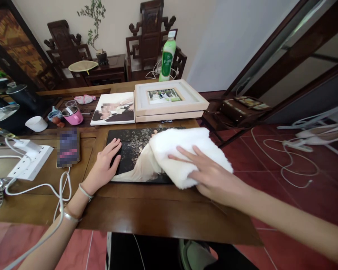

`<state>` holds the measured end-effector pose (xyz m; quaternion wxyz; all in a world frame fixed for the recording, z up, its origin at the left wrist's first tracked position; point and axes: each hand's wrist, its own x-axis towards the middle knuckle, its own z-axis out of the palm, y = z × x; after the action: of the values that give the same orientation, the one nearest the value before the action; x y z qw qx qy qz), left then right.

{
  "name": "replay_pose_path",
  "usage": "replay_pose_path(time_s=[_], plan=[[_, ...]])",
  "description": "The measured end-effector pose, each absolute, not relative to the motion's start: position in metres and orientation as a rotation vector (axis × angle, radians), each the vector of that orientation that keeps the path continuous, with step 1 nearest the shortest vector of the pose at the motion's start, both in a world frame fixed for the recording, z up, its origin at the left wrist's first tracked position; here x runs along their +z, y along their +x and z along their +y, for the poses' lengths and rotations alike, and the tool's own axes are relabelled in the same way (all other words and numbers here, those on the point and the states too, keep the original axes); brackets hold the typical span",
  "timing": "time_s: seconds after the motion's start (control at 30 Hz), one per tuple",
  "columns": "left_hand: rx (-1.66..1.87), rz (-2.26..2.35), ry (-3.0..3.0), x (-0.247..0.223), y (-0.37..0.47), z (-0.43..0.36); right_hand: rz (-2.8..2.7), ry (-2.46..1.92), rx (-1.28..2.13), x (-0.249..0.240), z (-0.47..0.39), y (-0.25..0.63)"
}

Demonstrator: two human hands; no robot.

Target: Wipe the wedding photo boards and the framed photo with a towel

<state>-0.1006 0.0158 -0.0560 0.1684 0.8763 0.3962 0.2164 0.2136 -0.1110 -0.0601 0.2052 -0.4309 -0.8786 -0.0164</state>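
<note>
A dark photo panel (146, 165) lies flat on the wooden table, printed with a figure in a long pale gown. My left hand (108, 161) rests on its left end, fingers stretched out, holding nothing. Over the panel's right part is a folded, fluffy white cloth (180, 150), which hides that side of the picture. My right hand (204, 170) holds this cloth against the panel from above, with some fingers spread across it and others at its near edge.
Behind the panel are a white-edged photo print (112, 108) and stacked pale frames (171, 107), with a green bottle (168, 56) beyond. Leftward lie a phone (68, 148), a power strip (30, 161), a pink cup (73, 115) and a white cable (45, 184) crossing my left forearm.
</note>
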Motion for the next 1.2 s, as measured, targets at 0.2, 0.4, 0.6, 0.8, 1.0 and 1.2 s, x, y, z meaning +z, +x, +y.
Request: replay_pose_path(time_s=[0.2, 0.4, 0.6, 0.8, 1.0, 1.2], plan=[[0.606, 1.135, 2.482, -0.056, -0.101, 0.015, -2.45, -1.393, 0.067, -0.048, -0.045, 0.238], [0.604, 1.146, 2.471, -0.056, -0.102, 0.014, -2.402, -1.523, 0.026, -0.049, -0.041, 0.228], [0.584, 1.148, 2.476, -0.057, -0.102, 0.015, -2.373, -1.328, -0.06, -0.06, -0.107, 0.197], [0.581, 1.15, 2.468, -0.055, -0.101, 0.015, -2.34, -1.146, -0.112, -0.059, -0.164, 0.159], [0.585, 1.158, 2.47, -0.056, -0.101, 0.015, -2.396, -1.07, -0.109, -0.06, -0.154, 0.16], [0.59, 1.134, 2.466, -0.056, -0.101, 0.016, -2.533, -1.201, 0.048, -0.05, -0.085, 0.197]])
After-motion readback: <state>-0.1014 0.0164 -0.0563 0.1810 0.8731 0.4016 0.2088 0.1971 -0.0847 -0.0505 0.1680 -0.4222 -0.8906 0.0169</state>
